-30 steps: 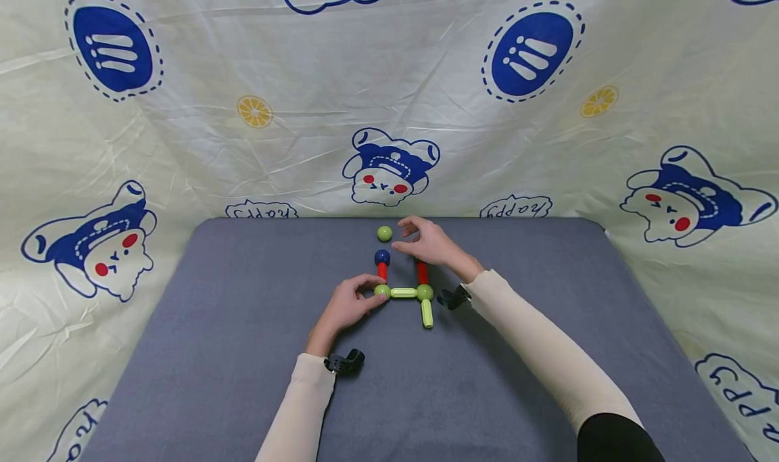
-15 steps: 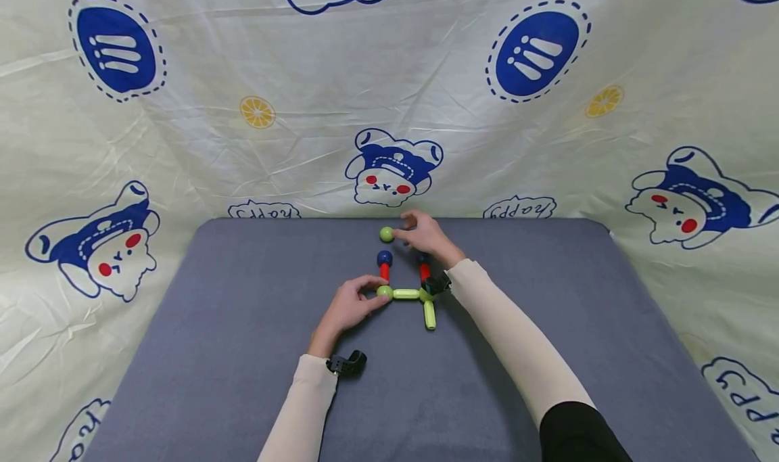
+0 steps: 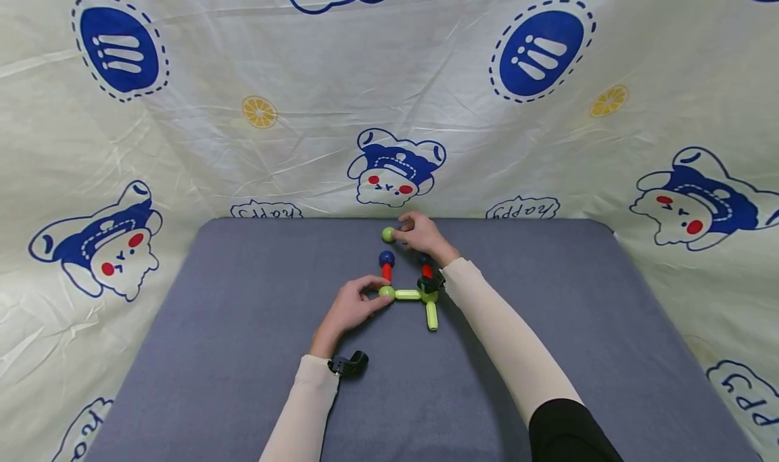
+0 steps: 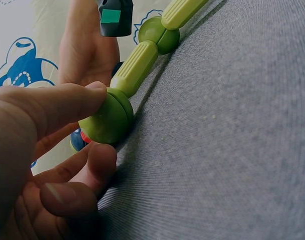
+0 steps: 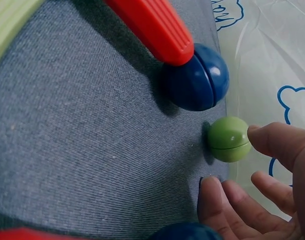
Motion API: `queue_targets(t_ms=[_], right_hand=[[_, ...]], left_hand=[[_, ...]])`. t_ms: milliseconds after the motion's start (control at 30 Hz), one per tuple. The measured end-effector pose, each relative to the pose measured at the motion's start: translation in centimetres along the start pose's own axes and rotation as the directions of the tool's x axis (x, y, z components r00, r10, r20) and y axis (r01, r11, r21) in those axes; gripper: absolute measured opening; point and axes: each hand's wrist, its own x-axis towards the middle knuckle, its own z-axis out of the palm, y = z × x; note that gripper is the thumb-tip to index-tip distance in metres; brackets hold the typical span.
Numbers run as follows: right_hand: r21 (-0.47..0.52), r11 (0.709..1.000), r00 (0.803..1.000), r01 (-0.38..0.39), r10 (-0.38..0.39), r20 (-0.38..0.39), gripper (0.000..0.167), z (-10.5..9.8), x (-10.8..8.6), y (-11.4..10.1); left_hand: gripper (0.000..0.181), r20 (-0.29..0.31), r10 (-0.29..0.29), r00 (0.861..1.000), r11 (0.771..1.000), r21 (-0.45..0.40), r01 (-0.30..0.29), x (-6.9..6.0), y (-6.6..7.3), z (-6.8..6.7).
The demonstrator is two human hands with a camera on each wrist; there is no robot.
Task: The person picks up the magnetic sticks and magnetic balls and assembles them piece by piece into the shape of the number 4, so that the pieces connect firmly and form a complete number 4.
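My left hand [image 3: 351, 306] holds the left green ball [image 3: 387, 292] of a joined ball-and-rod figure between thumb and fingers. From that ball a red rod [image 3: 387, 272] runs back to a blue ball [image 3: 386, 258]. A light green rod [image 3: 408, 294] links it to another green ball [image 3: 429, 296], partly behind the right wrist's band. A loose green ball [image 5: 229, 139] lies beyond the figure. My right hand [image 3: 422, 235] reaches over to it, thumb tip at its side, the other fingers spread apart from it.
A second light green rod [image 3: 432, 316] points toward me from the right green ball. A second red rod [image 3: 428, 271] and its blue ball [image 3: 424, 259] sit under the right wrist. Grey cloth covers the table [image 3: 274, 354]; a printed curtain [image 3: 304, 157] hangs behind.
My right hand has moved left to the loose green ball, its forearm now crossing over the figure's right side. The left hand keeps its hold. The whole view has shifted slightly.
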Motion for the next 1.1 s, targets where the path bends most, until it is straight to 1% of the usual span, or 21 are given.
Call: queue_targets(t_ms=[267,433,633,967,1100], right_hand=[[-0.009,1.0,1.0,0.001,-0.001,0.008,0.05,0.45,0.42,0.29],[-0.036,0.999,1.0,0.008,-0.007,0.015,0.049,0.74,0.56,0.24],[-0.072,0.997,1.0,0.021,-0.021,0.0,0.044,0.99,0.88,0.29],[-0.079,0.997,1.0,0.023,-0.024,-0.01,0.039,0.95,0.6,0.27],[-0.098,0.994,0.999,0.04,-0.042,-0.018,0.039,0.91,0.33,0.2]], left_hand=[[0.03,-0.006,0.001,1.0,1.0,0.009,-0.001,0.07,-0.13,0.04],[0.03,-0.004,0.006,1.0,1.0,0.005,-0.006,0.16,-0.3,0.03],[0.029,-0.004,0.0,1.0,1.0,0.004,0.0,0.2,-0.38,0.09],[0.029,-0.006,0.001,1.0,1.0,0.004,-0.001,0.22,-0.22,0.15],[0.029,-0.008,0.0,1.0,1.0,0.005,0.0,0.19,-0.25,0.15]])
